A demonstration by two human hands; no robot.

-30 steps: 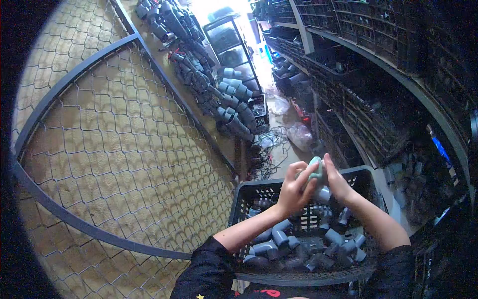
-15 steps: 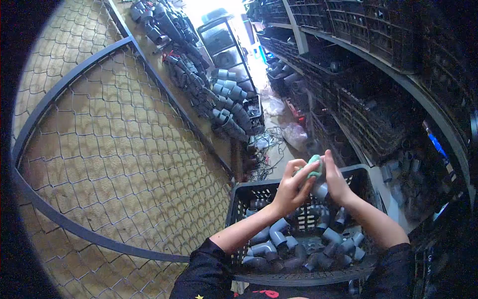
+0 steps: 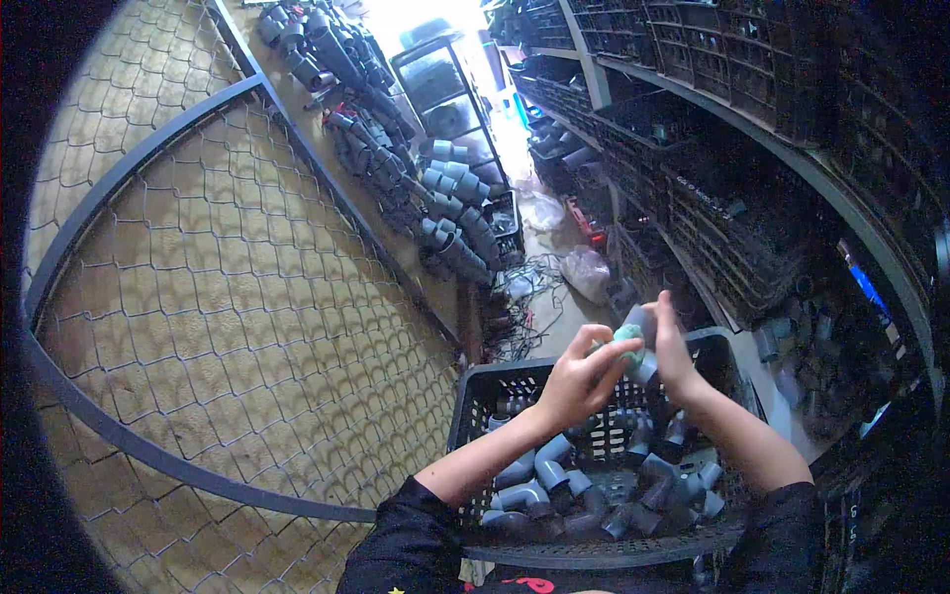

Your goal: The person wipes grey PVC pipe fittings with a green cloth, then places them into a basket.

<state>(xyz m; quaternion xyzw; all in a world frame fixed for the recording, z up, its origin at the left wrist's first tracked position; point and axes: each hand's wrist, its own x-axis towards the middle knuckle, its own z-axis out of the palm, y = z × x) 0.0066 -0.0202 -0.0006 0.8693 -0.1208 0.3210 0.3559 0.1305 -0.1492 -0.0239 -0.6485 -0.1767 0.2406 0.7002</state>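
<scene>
Both hands are raised over the far rim of a black plastic basket. My left hand has its fingers closed on a green cloth, pressed against a grey pipe fitting. On the fitting's other side is my right hand, its fingers long and upright with the palm against the fitting; its thumb is hidden. Several grey elbow fittings lie jumbled in the basket below.
A wire mesh frame fills the left side. Grey fittings are stacked beyond it. Shelves of black crates line the right. Plastic bags and tangled cords lie on the floor ahead.
The green cloth has shifted slightly down on the fitting, and more of the fitting's grey upper end shows. My left fingers have curled lower; my right hand has tilted slightly.
</scene>
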